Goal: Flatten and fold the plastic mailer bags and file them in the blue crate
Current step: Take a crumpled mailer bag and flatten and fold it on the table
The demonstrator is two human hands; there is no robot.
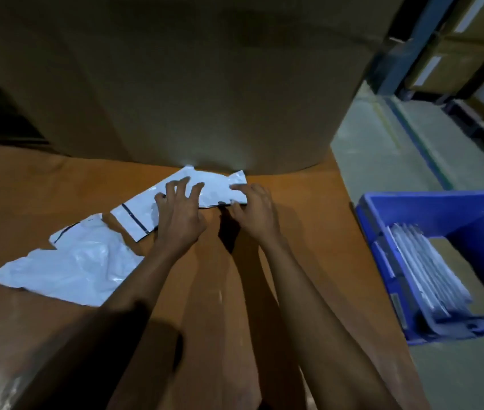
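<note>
Here the left hand [180, 214] presses with spread, arched fingers on a white mailer bag [218, 186] at the far side of the table [308, 232], gripping nothing. The right hand [257, 208] seems to pinch the bag's right end. Folded bags [430, 267] stand in the blue crate [430, 199] at right.

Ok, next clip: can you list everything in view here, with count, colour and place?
flat mailer bag: one, white with a black strip, far middle of the table, under both hands
crumpled mailer bag: one, white, left part of the table
filed bags: several, whitish, standing in the crate; exact count unclear
blue crate: one, blue, right of the table
table: one, brown
cardboard box: one, large, tan, at the table's far edge
shelving: one, blue frame, upper right, holding cartons
left hand: one, fingertips pressing the flat bag
right hand: one, on that bag's right end
</note>
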